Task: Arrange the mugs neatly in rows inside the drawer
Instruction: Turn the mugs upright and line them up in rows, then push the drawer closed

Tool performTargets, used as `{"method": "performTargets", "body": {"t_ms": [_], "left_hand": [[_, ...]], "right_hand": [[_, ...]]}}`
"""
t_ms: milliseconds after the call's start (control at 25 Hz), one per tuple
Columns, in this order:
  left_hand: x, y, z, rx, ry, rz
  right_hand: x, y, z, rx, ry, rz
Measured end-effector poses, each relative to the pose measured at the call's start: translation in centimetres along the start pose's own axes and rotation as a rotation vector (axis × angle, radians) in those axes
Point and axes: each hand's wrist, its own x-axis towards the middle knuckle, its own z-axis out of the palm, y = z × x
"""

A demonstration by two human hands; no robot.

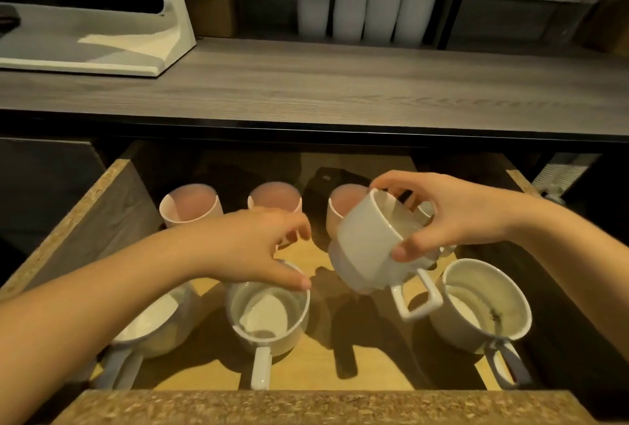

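Head view: open drawer (102,206), mugs in two rows, one mug in your right hand.

Item: white ceramic mug (377,240), tilted and lifted above the gap in the front row, handle pointing down toward you. Your right hand (456,213) grips it by the rim, thumb outside and fingers over the lip. Your left hand (252,244) hovers with fingers loosely spread over the front middle mug (269,309), holding nothing. Back row: three pinkish mugs (190,203). Front row: white mugs at left, middle and right (483,305). Handling, as judged: rigid, glazed, likely slippery and chip-prone; take it by the handle or around the body, and set it down gently.
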Motion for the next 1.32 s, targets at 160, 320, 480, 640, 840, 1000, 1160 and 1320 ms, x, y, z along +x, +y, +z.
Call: {"method": "performTargets", "body": {"t_ms": [160,320,480,640,840,1000,1160,1320], "left_hand": [[-0.3,0.7,1.5,0.272,-0.202,-0.094],[-0.2,0.3,1.5,0.317,-0.282,-0.141],[-0.1,0.5,2.0,0.337,-0.301,-0.15],[-0.1,0.7,2.0,0.368,-0.278,-0.136],[-0.2,0.7,2.0,0.369,-0.264,-0.125],[-0.1,0.8,2.0,0.372,-0.269,-0.133],[0.0,0.8,1.8,0.332,-0.312,-0.159],[0.2,1.5,0.9,0.304,-0.283,-0.17]], "right_hand": [[0.0,-1.2,2.0,-0.373,-0.119,0.098],[0.9,-1.5,5.0,-0.646,-0.124,0.116],[1.4,-1.2,6.1,-0.67,-0.168,0.156],[1.3,-1.4,6.7,-0.683,-0.195,0.203],[1.3,-1.4,7.4,-0.668,-0.2,0.21],[1.3,-1.6,7.7,-0.672,-0.192,0.214],[1.4,-2.0,7.3,-0.701,-0.23,0.22],[1.7,-2.7,6.0,-0.822,-0.144,0.179]]}}
